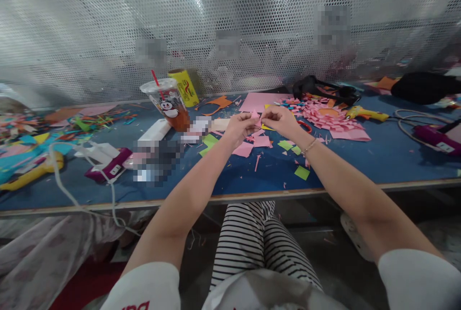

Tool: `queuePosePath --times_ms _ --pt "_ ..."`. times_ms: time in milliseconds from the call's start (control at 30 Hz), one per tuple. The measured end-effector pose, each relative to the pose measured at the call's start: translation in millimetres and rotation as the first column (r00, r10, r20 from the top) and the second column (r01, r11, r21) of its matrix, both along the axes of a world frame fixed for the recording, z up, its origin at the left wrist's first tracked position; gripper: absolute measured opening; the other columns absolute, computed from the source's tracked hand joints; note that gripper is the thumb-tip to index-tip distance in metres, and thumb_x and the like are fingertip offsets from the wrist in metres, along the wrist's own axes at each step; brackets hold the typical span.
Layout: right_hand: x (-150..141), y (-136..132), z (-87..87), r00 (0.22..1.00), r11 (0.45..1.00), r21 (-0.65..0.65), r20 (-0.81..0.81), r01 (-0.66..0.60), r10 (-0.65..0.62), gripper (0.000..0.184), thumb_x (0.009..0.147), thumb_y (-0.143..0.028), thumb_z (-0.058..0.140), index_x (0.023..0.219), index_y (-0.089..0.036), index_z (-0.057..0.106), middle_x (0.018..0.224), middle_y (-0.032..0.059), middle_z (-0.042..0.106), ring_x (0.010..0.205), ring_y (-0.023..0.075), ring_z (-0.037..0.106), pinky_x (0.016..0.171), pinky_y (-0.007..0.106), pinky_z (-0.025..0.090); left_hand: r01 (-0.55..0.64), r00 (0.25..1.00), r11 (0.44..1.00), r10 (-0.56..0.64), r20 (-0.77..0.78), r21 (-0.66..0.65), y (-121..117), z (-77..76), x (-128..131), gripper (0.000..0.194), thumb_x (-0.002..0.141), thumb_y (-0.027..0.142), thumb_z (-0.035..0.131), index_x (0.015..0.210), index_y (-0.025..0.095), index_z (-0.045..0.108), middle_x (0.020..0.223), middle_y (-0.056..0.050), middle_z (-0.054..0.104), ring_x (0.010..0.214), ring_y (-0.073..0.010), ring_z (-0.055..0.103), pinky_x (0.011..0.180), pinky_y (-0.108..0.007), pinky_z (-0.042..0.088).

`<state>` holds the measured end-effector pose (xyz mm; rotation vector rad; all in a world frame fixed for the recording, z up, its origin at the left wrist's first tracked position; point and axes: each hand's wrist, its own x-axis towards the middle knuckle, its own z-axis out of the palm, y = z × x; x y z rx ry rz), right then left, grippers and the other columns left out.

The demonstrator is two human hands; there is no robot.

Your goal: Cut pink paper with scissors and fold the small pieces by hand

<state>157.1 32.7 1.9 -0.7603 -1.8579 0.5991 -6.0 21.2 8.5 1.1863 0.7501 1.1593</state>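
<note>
A small piece of pink paper (pixel 255 116), seemingly folded to a point, is held up above the table. My left hand (pixel 238 130) pinches it between thumb and fingers. My right hand (pixel 283 122) is closed in a pinch at the paper's right edge, its fingertips close to those of the left. Below the hands lie loose pink paper squares (pixel 243 149) and thin offcuts. Green paper squares (pixel 301 172) lie around them. Just right of my right hand, the red handle (pixel 305 126) of what looks like scissors shows in part.
Right: a pink layered paper piece (pixel 326 117), a yellow glue gun (pixel 367 113), a purple power strip (pixel 441 138). Left: a drink cup (pixel 169 106) with a straw, a yellow tube (pixel 184 90), a white box (pixel 155 130), another glue gun (pixel 34 172). A perforated metal panel (pixel 201 22) stands behind.
</note>
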Motion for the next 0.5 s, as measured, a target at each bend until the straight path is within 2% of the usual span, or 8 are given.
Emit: queuePosePath --times_ms 133,233,367,500 --pt "1.6 -0.6 0.1 0.998 0.997 0.074 0.046 0.032 -0.036 0.007 0.071 -0.021 0.059 0.071 -0.016 0.063 0.063 0.0003 0.058 0.057 0.0101 0.049 0.053 0.024 0.038 0.000 1.000 0.999 0.001 0.019 -0.046 -0.2 0.9 -0.8 0.019 0.058 0.016 0.072 0.067 0.012 0.057 0.053 0.002 0.059 0.050 -0.0069 0.058 0.058 -0.020 0.050" --pt "2.6 -1.3 -0.2 0.992 0.981 0.182 0.088 0.068 -0.085 0.009 0.073 -0.022 0.058 0.074 -0.017 0.065 0.069 0.0023 0.062 0.063 0.0121 0.053 0.056 0.025 0.041 -0.004 0.999 0.997 0.007 0.043 -0.071 0.3 1.2 -1.3 0.019 0.058 0.015 0.073 0.066 0.013 0.055 0.053 0.002 0.059 0.050 -0.0072 0.059 0.058 -0.020 0.050" --pt "3.6 -1.9 -0.6 0.977 0.927 0.366 0.156 0.081 -0.147 0.013 0.079 -0.024 0.055 0.078 -0.018 0.066 0.072 0.0030 0.064 0.066 0.0131 0.054 0.063 0.027 0.043 -0.006 0.997 0.996 0.013 0.072 -0.088 1.4 0.4 -1.3 0.019 0.058 0.014 0.072 0.066 0.012 0.055 0.054 0.002 0.060 0.050 -0.0074 0.059 0.058 -0.020 0.051" --pt "5.4 -2.3 -0.8 0.957 0.874 0.481 0.221 0.062 -0.189 0.017 0.084 -0.023 0.049 0.083 -0.019 0.065 0.077 0.0042 0.065 0.073 0.0153 0.056 0.073 0.030 0.044 -0.003 0.996 0.995 0.012 0.090 -0.099 2.4 -1.7 -1.1 0.016 0.060 0.012 0.071 0.065 0.012 0.055 0.054 0.001 0.061 0.052 -0.0076 0.061 0.061 -0.020 0.052"
